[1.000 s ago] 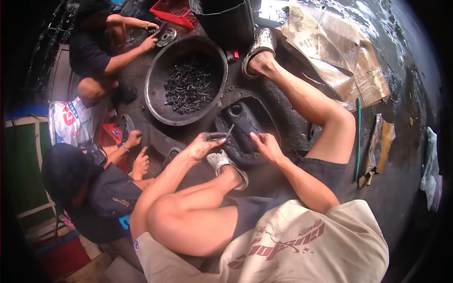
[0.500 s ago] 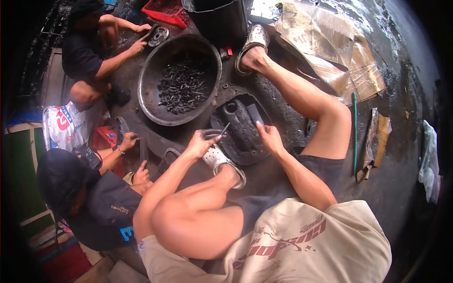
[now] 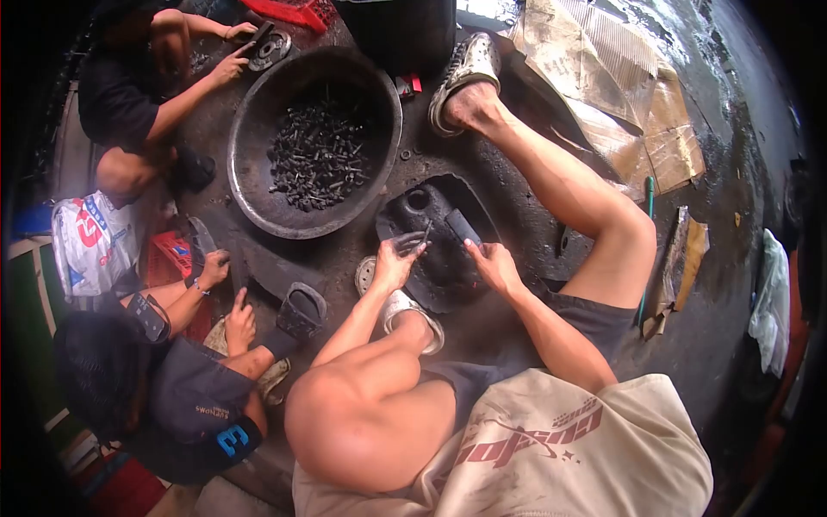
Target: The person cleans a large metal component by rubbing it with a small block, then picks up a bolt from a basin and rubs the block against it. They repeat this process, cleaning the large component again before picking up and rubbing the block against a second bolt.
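Between my feet lies a blackened block (image 3: pixel 419 202) with a round hole near its far end, set on a dark flat piece (image 3: pixel 469 191) with a curved edge. My left hand (image 3: pixel 399 260) is closed at the block's near left side, pinching a thin dark metal rod (image 3: pixel 428 228) that looks like a bolt. My right hand (image 3: pixel 494 265) grips the near end of a flat dark rectangular tool (image 3: pixel 463 227), which overlaps the block's right side. The rod and the tool are a short gap apart, and the fingers of both hands are dirty with black.
A wide metal basin (image 3: pixel 243 185) of blackened bolts (image 3: pixel 319 155) stands beyond my left hand. One co-worker (image 3: pixel 129 103) handles a round metal part (image 3: pixel 270 52); another (image 3: pixel 185 379) sits at my left. Cardboard (image 3: pixel 603 77) lies at far right, with a black bucket (image 3: pixel 396 34) behind.
My left hand has moved right and nearer the block, and the rod now points down onto it. The right hand's tool shows more clearly. The camera view has shifted slightly.
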The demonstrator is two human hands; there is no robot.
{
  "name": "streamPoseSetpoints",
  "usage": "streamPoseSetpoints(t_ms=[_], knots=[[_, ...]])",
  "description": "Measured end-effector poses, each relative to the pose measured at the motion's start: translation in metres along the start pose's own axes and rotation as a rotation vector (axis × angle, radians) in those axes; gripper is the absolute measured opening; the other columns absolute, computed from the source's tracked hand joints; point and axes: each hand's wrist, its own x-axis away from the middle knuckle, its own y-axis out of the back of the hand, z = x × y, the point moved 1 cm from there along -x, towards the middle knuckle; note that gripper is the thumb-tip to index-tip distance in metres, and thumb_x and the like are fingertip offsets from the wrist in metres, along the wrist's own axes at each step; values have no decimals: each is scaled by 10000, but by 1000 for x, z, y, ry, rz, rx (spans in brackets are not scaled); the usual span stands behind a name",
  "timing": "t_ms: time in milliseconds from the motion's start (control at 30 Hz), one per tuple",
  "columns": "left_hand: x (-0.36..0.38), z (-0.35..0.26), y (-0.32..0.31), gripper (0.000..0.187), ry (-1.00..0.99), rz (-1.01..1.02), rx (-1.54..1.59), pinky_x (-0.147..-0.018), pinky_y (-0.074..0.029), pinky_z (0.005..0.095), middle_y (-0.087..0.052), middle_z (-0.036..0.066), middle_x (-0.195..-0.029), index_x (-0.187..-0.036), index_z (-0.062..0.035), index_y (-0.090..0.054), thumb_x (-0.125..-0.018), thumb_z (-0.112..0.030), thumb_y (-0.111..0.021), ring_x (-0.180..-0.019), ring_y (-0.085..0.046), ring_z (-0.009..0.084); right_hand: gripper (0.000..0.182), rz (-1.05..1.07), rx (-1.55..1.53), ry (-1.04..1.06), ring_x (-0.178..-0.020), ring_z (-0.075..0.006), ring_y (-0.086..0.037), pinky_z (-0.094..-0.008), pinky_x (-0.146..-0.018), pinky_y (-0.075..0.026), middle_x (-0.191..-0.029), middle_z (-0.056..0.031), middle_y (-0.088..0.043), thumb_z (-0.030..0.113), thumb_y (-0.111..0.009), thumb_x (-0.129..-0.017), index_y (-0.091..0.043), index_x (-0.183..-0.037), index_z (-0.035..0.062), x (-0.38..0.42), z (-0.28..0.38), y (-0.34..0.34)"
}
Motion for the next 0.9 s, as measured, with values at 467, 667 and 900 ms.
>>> streamPoseSetpoints(t_ms=[467,667,900], knots=[[-5,38,-4,192,99,-198,458,-703,-587,280,-747,133,-901,-1015,62,-729,-862,-43,-776,-770,-711,184,693,202,50,-65,-865,-417,-711,-481,-751,-522,-761,-301,-665,571,-553,-958,-673,-787,-90,-26,5,-39],[-6,38,-3,167,97,-252,417,-688,-579,285,-748,125,-884,-990,55,-741,-840,-7,-783,-771,-710,180,686,146,83,-41,-721,-417,-708,-483,-693,-528,-670,-304,-633,532,-551,-979,-669,-721,-92,-30,9,-41],[-6,38,-4,165,96,-254,445,-712,-585,283,-746,121,-890,-983,54,-741,-838,-10,-789,-769,-708,172,704,111,69,5,-726,-414,-713,-478,-687,-542,-728,-308,-660,563,-539,-973,-681,-763,-94,-28,4,-50]])
